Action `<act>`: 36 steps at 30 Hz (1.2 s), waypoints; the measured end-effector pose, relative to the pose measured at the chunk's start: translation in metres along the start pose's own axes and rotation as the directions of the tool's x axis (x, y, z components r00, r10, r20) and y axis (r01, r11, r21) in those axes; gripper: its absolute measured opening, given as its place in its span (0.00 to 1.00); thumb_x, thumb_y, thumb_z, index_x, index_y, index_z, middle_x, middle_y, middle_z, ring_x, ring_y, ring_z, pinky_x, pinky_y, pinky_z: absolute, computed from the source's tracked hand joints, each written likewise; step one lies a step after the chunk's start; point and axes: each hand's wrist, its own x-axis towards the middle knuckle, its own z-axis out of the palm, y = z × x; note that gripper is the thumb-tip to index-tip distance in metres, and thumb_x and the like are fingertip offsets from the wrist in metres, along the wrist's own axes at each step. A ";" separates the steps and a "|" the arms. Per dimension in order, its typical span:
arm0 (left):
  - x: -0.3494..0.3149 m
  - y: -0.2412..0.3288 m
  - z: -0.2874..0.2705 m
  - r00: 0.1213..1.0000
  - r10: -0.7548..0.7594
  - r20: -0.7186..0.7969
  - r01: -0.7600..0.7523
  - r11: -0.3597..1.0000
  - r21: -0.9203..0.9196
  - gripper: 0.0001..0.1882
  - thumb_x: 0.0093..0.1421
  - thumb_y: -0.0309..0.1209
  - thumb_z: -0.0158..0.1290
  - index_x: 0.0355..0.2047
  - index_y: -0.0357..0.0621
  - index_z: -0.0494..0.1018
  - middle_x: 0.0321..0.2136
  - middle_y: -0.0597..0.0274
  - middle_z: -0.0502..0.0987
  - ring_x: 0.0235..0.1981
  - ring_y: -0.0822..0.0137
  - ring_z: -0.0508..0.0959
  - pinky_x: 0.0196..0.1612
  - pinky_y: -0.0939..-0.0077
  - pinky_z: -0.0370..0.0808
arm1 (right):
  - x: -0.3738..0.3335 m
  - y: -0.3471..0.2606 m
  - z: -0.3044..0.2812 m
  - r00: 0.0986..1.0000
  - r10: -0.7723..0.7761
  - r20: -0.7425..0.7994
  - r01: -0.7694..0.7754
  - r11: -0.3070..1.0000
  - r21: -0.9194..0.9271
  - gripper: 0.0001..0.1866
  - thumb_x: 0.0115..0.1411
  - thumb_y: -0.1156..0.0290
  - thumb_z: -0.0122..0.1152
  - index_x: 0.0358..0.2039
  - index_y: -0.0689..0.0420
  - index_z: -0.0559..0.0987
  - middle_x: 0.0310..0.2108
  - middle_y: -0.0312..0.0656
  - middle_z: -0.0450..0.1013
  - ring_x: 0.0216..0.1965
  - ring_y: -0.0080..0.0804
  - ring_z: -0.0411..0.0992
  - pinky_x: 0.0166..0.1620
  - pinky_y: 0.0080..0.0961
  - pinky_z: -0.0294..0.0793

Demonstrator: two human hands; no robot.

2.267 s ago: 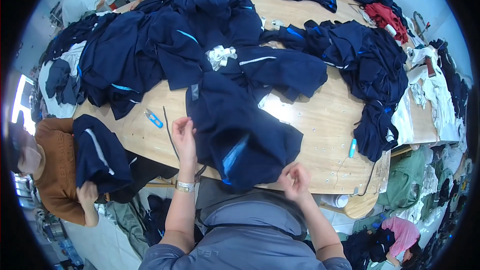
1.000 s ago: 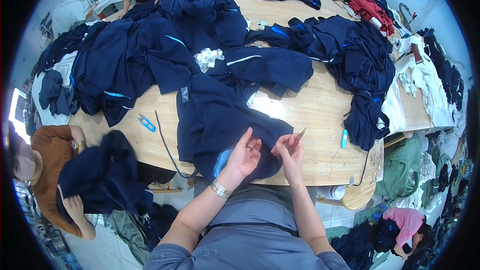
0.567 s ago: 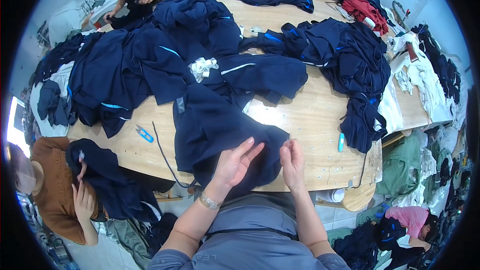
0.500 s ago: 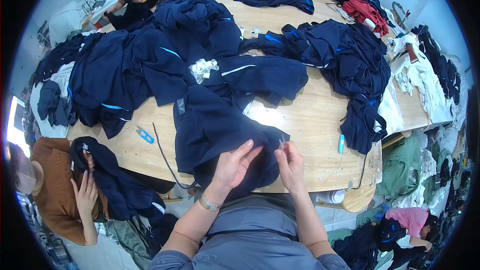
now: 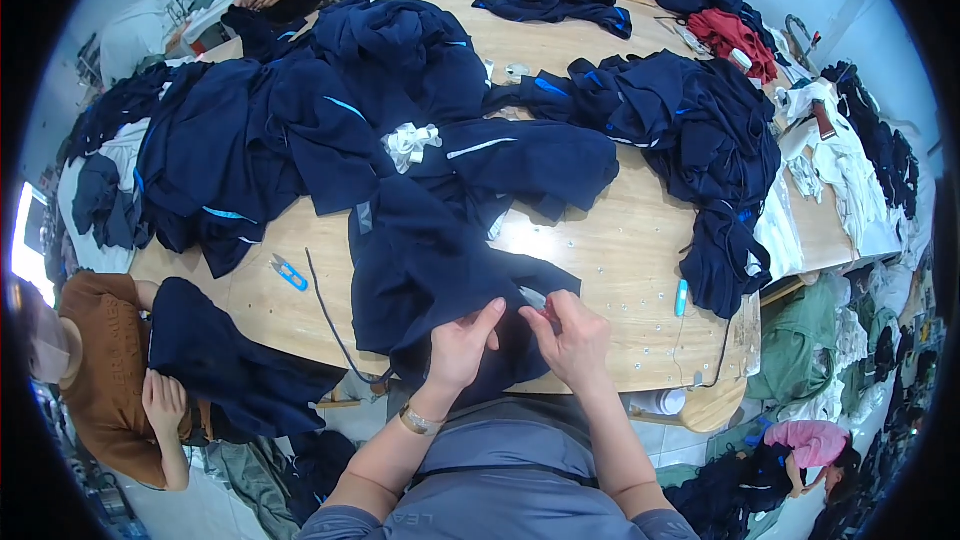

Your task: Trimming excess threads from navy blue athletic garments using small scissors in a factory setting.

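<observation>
A navy garment (image 5: 440, 270) lies over the near edge of the table in front of me. At its near part my left hand (image 5: 462, 348) is closed, thumb and fingers pinching the fabric. Just to the right, my right hand (image 5: 575, 338) grips a small pair of thread snips (image 5: 534, 297) whose metal blades point up and left over the cloth. Most of the snips is hidden in my fingers; a bit of red shows. Both hands are close together but apart.
Blue thread snips (image 5: 290, 273) and a dark cord (image 5: 330, 315) lie to the left; a small light-blue tool (image 5: 682, 298) lies to the right. Navy garment piles (image 5: 250, 140) cover the far side, with a white bundle (image 5: 410, 146). Co-workers handle clothes around the table.
My right hand has turned and moved left, bringing the snips nearer my left hand. My left hand, spread before, has closed on the cloth. The co-worker at left has shifted their garment.
</observation>
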 end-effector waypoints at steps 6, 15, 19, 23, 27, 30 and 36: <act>0.000 0.004 0.001 0.999 0.047 0.025 -0.047 0.999 0.013 0.08 0.54 0.22 0.55 0.35 0.37 0.72 0.29 0.65 0.74 0.21 0.79 0.70 0.18 0.88 0.67 | 0.001 0.001 0.003 0.998 -0.068 0.009 0.069 0.996 -0.058 0.17 0.52 0.57 0.61 0.19 0.55 0.69 0.16 0.38 0.66 0.14 0.33 0.67 0.17 0.26 0.63; -0.003 0.004 -0.003 0.990 0.118 0.074 -0.130 0.976 0.175 0.10 0.54 0.22 0.54 0.38 0.35 0.71 0.32 0.63 0.74 0.25 0.78 0.72 0.20 0.88 0.70 | 0.000 -0.003 -0.003 0.996 -0.049 0.075 0.054 0.996 -0.066 0.15 0.51 0.61 0.62 0.21 0.57 0.69 0.17 0.39 0.67 0.16 0.34 0.67 0.19 0.26 0.65; -0.004 0.006 -0.002 0.991 0.107 0.078 -0.119 0.979 0.168 0.10 0.54 0.22 0.54 0.38 0.35 0.70 0.32 0.62 0.74 0.26 0.77 0.72 0.21 0.87 0.71 | -0.001 -0.002 -0.002 0.996 -0.055 0.072 0.059 0.996 -0.062 0.15 0.51 0.61 0.62 0.21 0.57 0.69 0.17 0.39 0.67 0.16 0.34 0.68 0.19 0.26 0.64; -0.004 0.004 -0.003 0.991 0.101 0.084 -0.113 0.981 0.154 0.10 0.54 0.22 0.54 0.38 0.35 0.70 0.33 0.62 0.74 0.26 0.77 0.72 0.22 0.87 0.72 | -0.001 -0.001 -0.001 0.996 -0.061 0.068 0.064 0.997 -0.052 0.15 0.51 0.61 0.62 0.21 0.56 0.69 0.17 0.39 0.66 0.16 0.34 0.67 0.19 0.26 0.64; -0.005 0.003 -0.004 0.992 0.099 0.079 -0.112 0.977 0.180 0.11 0.55 0.22 0.54 0.38 0.35 0.70 0.33 0.62 0.74 0.26 0.77 0.72 0.22 0.86 0.72 | 0.000 -0.001 -0.001 0.995 -0.070 0.076 0.075 0.995 -0.063 0.15 0.51 0.61 0.62 0.21 0.56 0.69 0.17 0.38 0.66 0.15 0.34 0.67 0.19 0.26 0.64; -0.005 0.004 -0.004 0.989 0.111 0.099 -0.127 0.976 0.176 0.11 0.55 0.22 0.54 0.39 0.35 0.70 0.33 0.62 0.73 0.26 0.76 0.72 0.23 0.86 0.72 | 0.000 -0.001 -0.002 0.994 -0.072 0.086 0.078 0.994 -0.074 0.14 0.51 0.61 0.62 0.21 0.56 0.69 0.17 0.38 0.66 0.15 0.34 0.67 0.19 0.26 0.64; -0.005 0.004 -0.003 0.988 0.105 0.111 -0.122 0.980 0.159 0.11 0.55 0.22 0.54 0.39 0.35 0.70 0.33 0.62 0.73 0.27 0.76 0.72 0.24 0.86 0.73 | 0.002 -0.002 -0.001 0.997 -0.024 0.076 0.020 0.999 0.050 0.15 0.52 0.61 0.61 0.21 0.57 0.70 0.16 0.39 0.66 0.15 0.35 0.66 0.19 0.26 0.63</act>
